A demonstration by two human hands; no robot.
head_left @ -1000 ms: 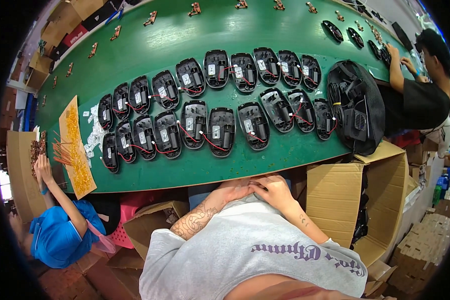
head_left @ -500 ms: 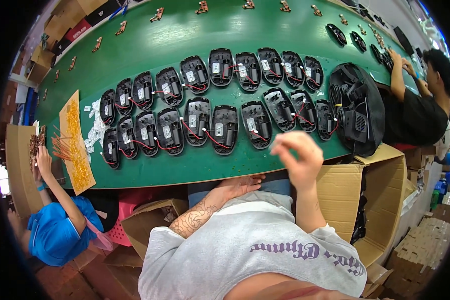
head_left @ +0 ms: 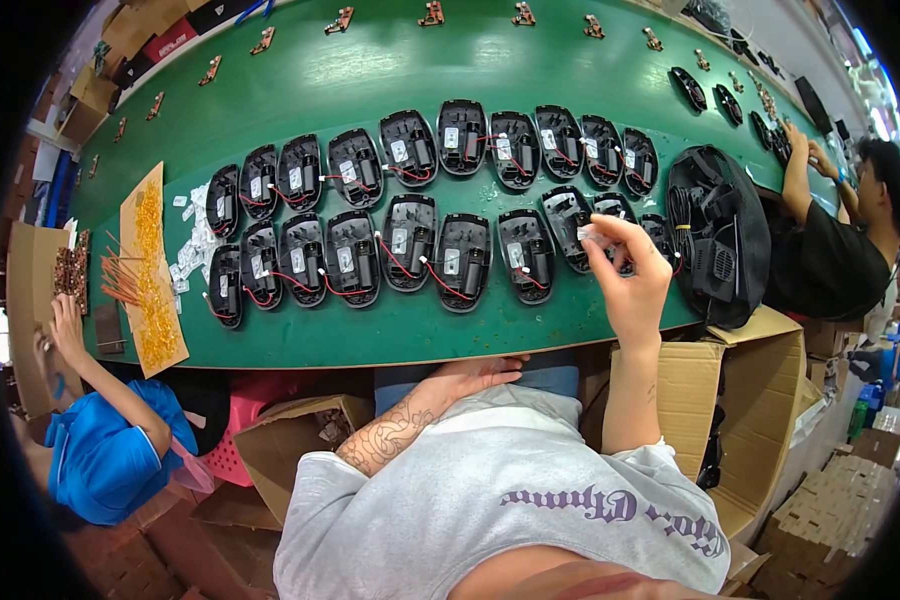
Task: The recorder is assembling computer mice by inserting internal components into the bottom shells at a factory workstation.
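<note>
My right hand is raised over the right part of the near row, thumb and finger pinched on a small clear plastic piece. It hides parts of the black housings there. One black plastic housing lies just behind the fingertips. Two curved rows of these open housings cover the table, each with a dark cylinder inside; many show a pale rectangular piece and red wires ending in white connectors. My left hand rests palm-up on my lap by the table edge, fingers stretched and holding nothing.
On the left, clear plastic pieces lie loose beside a cardboard sheet of amber bits. A black mesh bag with cables stands right. Small circuit boards line the far side. Co-workers sit left and right; an open carton stands right.
My right hand has moved forward and slightly right, from the near table edge to the near row's right-hand housings. My left hand stays on my lap. The view has shifted slightly.
</note>
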